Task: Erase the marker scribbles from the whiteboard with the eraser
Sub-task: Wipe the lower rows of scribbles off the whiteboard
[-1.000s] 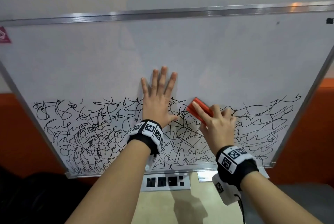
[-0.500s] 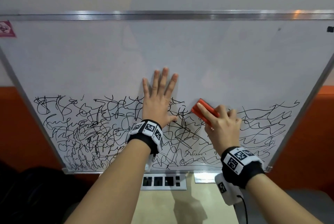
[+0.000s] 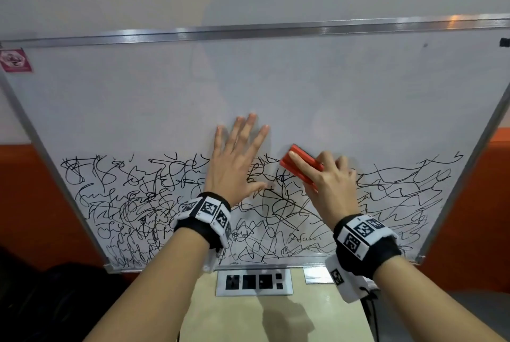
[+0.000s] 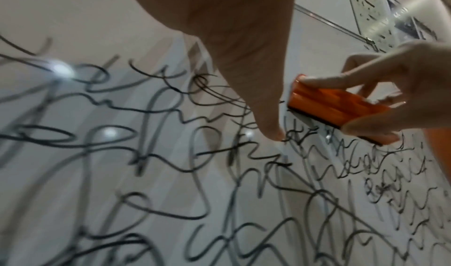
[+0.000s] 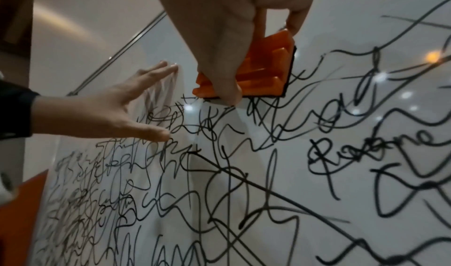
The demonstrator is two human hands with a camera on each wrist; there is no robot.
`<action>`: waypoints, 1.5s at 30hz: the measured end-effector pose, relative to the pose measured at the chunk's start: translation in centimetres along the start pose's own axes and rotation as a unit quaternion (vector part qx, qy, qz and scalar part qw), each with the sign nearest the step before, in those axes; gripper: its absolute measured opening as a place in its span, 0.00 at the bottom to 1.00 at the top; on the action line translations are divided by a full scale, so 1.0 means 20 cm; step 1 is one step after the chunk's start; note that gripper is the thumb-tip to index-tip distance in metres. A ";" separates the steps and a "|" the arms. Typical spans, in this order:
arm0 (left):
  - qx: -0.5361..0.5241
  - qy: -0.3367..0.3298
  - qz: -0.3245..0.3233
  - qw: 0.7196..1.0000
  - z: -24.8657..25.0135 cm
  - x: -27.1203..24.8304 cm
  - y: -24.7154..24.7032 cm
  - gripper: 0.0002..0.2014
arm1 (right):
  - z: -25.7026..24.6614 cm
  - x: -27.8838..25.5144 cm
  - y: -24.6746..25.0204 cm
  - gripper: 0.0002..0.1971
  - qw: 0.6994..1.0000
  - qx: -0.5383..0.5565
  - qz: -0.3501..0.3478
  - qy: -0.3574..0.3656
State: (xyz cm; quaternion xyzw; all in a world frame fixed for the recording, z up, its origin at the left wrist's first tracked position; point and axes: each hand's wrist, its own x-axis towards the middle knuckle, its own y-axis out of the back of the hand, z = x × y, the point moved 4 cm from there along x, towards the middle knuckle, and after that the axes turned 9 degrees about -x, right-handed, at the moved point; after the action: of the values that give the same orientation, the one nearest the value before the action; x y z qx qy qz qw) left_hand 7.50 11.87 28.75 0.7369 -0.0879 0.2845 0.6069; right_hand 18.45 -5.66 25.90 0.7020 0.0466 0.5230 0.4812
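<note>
The whiteboard (image 3: 276, 87) leans back, its upper half wiped and its lower half covered in black marker scribbles (image 3: 132, 203). My left hand (image 3: 237, 156) lies flat on the board with straight, spread fingers, at the top edge of the scribbles. Just to its right, my right hand (image 3: 328, 179) grips an orange eraser (image 3: 299, 163), thumb on one long side and fingers on the other, its dark felt pressed to the board. The eraser (image 4: 334, 108) shows beside my left thumb in the left wrist view, and the eraser (image 5: 263, 71) sits above the scribbles (image 5: 268, 154) in the right wrist view.
A metal frame (image 3: 248, 32) borders the board. Below its bottom edge sits a beige table (image 3: 262, 317) with a socket panel (image 3: 254, 282). A pink sticker (image 3: 15, 61) marks the board's top left corner. An orange wall band (image 3: 469, 203) runs behind.
The right hand with the eraser has shifted slightly right and back near the scribbles' top edge. The left hand stays flat in place; the head view has tilted so the board sits lower.
</note>
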 end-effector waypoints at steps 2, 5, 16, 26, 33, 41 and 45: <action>0.020 -0.003 -0.013 1.000 -0.11 -0.04 0.01 0.69 | 0.01 -0.03 0.00 0.38 1.000 -0.013 0.012 0.003; 0.042 -0.014 -0.036 0.998 -0.21 -0.09 0.00 0.71 | -0.04 0.01 0.01 0.38 0.999 -0.027 0.020 0.006; 0.059 -0.025 0.009 0.998 -0.21 -0.09 -0.07 0.70 | -0.03 -0.05 0.01 0.40 0.997 -0.073 0.026 -0.013; 0.042 -0.016 -0.006 0.999 -0.20 -0.10 -0.05 0.69 | -0.22 0.00 -0.01 0.38 0.998 -0.054 0.005 -0.015; 0.038 0.004 -0.002 0.999 -0.18 -0.10 -0.06 0.70 | -0.24 0.13 0.09 0.40 0.998 -0.015 0.026 -0.060; 0.034 0.028 0.007 0.999 -0.14 -0.11 -0.07 0.70 | -0.14 0.08 0.05 0.40 0.999 -0.004 0.018 -0.045; 0.003 0.036 0.014 0.999 -0.12 -0.12 -0.06 0.67 | -0.12 0.10 0.06 0.40 0.999 -0.022 0.024 0.018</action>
State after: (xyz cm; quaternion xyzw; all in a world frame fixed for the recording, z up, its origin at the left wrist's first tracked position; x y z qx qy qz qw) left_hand 5.34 13.87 26.70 0.7263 -0.0754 0.3200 0.6036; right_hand 16.96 -3.52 28.10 0.6830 0.0272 0.5475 0.4827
